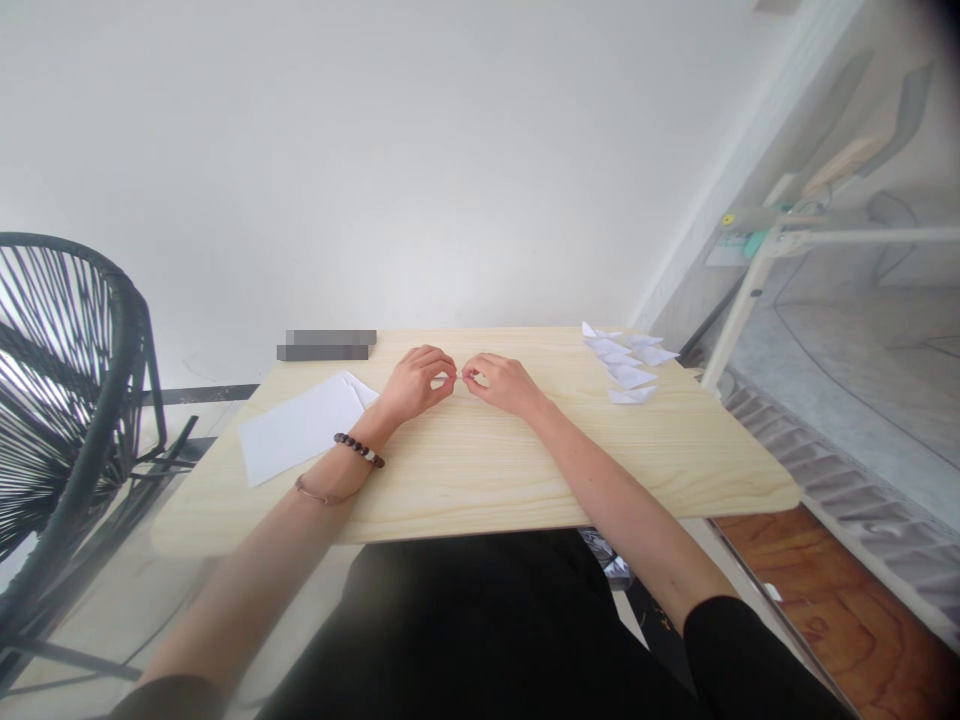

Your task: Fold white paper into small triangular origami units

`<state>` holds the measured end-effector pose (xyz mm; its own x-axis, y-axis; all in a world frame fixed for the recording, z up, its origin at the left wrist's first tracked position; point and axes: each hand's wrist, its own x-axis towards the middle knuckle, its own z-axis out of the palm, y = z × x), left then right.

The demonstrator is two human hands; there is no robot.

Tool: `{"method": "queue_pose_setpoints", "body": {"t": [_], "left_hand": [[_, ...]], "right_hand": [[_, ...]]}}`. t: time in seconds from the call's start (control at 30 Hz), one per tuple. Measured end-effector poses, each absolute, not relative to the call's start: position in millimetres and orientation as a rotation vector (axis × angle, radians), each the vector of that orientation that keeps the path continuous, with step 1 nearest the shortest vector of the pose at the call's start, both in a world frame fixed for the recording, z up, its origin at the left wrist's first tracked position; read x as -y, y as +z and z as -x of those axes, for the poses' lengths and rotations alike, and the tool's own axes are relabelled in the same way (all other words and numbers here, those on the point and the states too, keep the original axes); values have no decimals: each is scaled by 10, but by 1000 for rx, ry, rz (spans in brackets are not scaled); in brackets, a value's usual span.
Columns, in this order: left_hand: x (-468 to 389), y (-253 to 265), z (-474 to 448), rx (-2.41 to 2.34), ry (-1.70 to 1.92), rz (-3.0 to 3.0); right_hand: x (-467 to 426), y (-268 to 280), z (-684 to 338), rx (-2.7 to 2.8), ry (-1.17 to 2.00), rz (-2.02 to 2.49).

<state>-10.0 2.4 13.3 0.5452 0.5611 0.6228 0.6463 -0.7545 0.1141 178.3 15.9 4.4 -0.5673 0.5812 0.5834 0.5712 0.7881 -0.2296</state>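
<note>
My left hand (pixel 421 384) and my right hand (pixel 504 382) meet over the middle of the table, thumb and fingers pinched in each. Between the fingertips a thin strip of white paper (pixel 442 379) shows edge-on, and both hands grip it. Most of it is hidden by the fingers, so its folds cannot be made out. Left of my left hand lies a stack of white paper sheets (pixel 300 430), partly behind that wrist. Several folded paper boats (pixel 632 376) stand in a cluster on the right side, apart from my right hand.
The light wooden table (pixel 465 490) reaches to the white wall. A blurred-out dark object (pixel 326 345) lies at its back left corner. A black corded chair (pixel 112 300) stands at the left. On the right are a white metal frame (pixel 750 290) and a bed edge with a grey ruffle (pixel 840 460).
</note>
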Motion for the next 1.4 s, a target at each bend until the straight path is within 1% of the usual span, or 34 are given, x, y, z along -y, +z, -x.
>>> {"method": "queue_pose_setpoints", "body": {"t": [0.57, 0.97, 1.1, 1.27, 1.4], "left_hand": [[-39, 125, 100, 1062, -1019, 2627], [-60, 103, 124, 1054, -1006, 2669], [-58, 98, 116, 1038, -1023, 2700], [-72, 45, 150, 1213, -1067, 2656], [-76, 25, 166, 1372, -1001, 2645]], "right_hand": [[-181, 18, -1783, 2317, -52, 1003], [-206, -10, -1793, 2364, 2, 892], [-202, -8, -1787, 2339, -23, 929], [-243, -31, -1818, 2276, -70, 1048], [-258, -27, -1834, 2282, -41, 1035]]}}
